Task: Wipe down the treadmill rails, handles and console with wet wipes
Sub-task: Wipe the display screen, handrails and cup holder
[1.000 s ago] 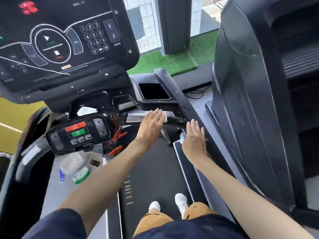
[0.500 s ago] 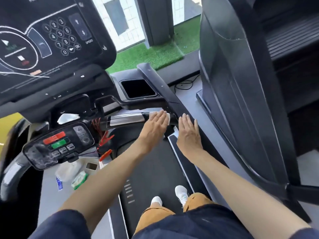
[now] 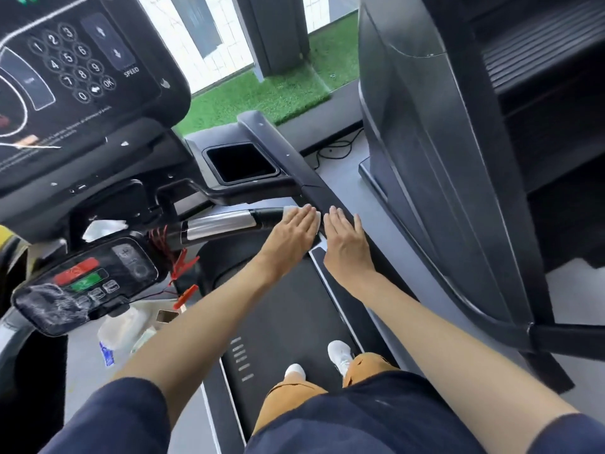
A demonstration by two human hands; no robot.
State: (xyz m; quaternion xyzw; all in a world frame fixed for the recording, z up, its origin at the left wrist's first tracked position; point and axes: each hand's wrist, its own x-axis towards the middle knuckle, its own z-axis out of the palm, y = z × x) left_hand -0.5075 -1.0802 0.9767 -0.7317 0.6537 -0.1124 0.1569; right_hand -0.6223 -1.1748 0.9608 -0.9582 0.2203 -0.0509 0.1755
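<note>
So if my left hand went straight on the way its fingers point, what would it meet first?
Most likely the black side rail, just past the fingertips of your left hand, which presses a wipe on the handle bar. Depth is unclear.

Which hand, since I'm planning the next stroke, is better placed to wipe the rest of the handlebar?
Left. The left hand lies flat on the wet wipe, pressing it on the handlebar; the right hand rests bare on the side rail.
</note>
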